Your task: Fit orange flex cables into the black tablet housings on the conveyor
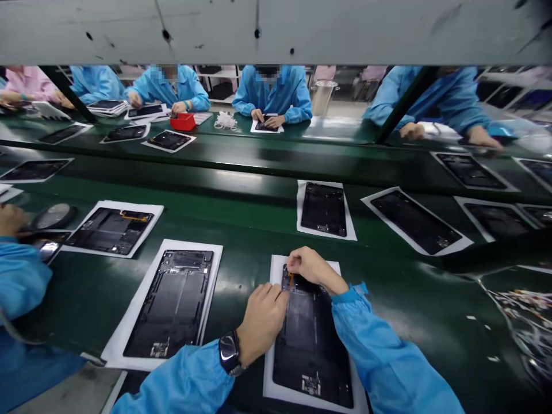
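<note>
In front of me a black tablet back shell (313, 339) lies on a white sheet (271, 374). A small orange flex cable (291, 280) sits near its upper left corner. My right hand (311, 267) reaches over the top of the shell, with thumb and fingers pinched at the cable's upper end. Curled at the shell's left edge, just below the cable, is my left hand (265, 315); its fingertips are turned away, so what they hold is hidden. A dark smartwatch (229, 351) is on the left wrist.
Another tablet shell (172, 305) lies on its sheet to the left. Further shells (323, 208) rest along the green bench (241, 253). A heap of thin cables (526, 322) is at right. At far left shows a co-worker's sleeve (21, 282). Several co-workers sit opposite.
</note>
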The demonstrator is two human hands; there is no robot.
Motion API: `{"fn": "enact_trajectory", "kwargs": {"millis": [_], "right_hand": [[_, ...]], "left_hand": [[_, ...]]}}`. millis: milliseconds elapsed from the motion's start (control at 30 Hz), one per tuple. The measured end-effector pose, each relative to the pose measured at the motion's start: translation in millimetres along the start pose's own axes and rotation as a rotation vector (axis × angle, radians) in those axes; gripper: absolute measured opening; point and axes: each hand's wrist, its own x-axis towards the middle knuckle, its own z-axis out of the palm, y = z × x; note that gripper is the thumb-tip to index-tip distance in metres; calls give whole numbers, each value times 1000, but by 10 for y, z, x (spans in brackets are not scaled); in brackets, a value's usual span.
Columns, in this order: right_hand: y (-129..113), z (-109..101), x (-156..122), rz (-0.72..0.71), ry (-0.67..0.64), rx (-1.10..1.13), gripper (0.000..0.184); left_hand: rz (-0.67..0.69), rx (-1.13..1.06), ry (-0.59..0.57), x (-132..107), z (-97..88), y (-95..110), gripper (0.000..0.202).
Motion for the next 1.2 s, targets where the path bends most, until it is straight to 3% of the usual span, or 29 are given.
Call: {"fn": "enact_trajectory", "kwargs": {"millis": [167,300,633,933,1200], "right_hand": [[-23,-84,149,137,-51,-171,20],[-26,-140,101,178,-21,-344,34],[-170,-34,-241,-18,32,-676,35],[-159,55,-355,-154,66,-765,24],[26,33,-297,-80,146,-640,28]], "left_hand": [[57,-45,42,-22,12,10,8],[63,-127,22,-75,52,-25,8],[73,-229,4,-90,139,-68,13],[109,-330,-42,-101,81,-108,21],[84,-330,8,-64,8,-93,20]]}}
